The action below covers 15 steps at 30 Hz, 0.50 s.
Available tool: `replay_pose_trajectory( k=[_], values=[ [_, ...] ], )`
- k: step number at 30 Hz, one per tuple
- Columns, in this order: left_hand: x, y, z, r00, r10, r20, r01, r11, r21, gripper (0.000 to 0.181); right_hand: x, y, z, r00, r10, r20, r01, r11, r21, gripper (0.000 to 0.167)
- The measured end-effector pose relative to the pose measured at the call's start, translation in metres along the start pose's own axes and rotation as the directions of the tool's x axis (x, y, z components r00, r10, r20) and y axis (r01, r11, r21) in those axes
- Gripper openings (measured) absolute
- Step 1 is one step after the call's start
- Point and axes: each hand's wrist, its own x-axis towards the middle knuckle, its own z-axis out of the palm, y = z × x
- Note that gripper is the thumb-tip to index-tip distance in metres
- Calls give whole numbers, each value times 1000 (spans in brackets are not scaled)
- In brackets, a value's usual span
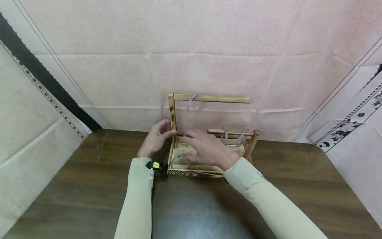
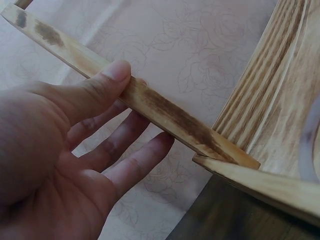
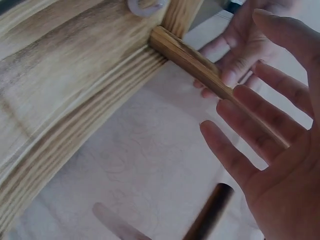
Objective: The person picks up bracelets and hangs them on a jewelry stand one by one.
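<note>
A wooden stand has a shallow tray (image 1: 197, 173), a tall left post (image 1: 172, 113) with an upper bar (image 1: 226, 99), and a lower bar (image 1: 215, 131) on a short right post. My left hand (image 1: 156, 137) pinches the tall post between thumb and fingers, plainest in the left wrist view. Over the tray, my right hand (image 1: 210, 149) holds nothing, its fingers spread and fairly straight in the right wrist view. A translucent bangle (image 1: 189, 103) hangs from the upper bar. Two more bangles (image 1: 225, 134) hang on the lower bar, and another bangle (image 2: 306, 145) lies in the tray's left part.
Under the stand is a dark brown wooden table (image 1: 98, 186). A pale patterned cloth (image 1: 209, 73) rises right behind it, and cloth also hangs at both sides. The upper bar's right end is free, as is the lower bar's left end.
</note>
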Motion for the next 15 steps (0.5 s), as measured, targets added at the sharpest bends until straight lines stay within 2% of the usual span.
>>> replay_pose_trajectory(
  k=[5, 11, 15],
  values=[
    [0, 1, 0, 1000, 4, 3, -4, 1000, -10, 30, 4, 1, 9, 999, -14, 34, 14, 1000, -3, 52],
    [1, 0, 1, 1000, 0, 0, 0, 1000, 6, 28, 11, -4, 17, 990, 35, 139, -33, 999, -20, 58],
    [1, 0, 0, 1000, 1, -1, -1, 1000, 1, 28, 17, -6, 21, 986, 17, 164, -8, 998, -61, 58]
  ],
)
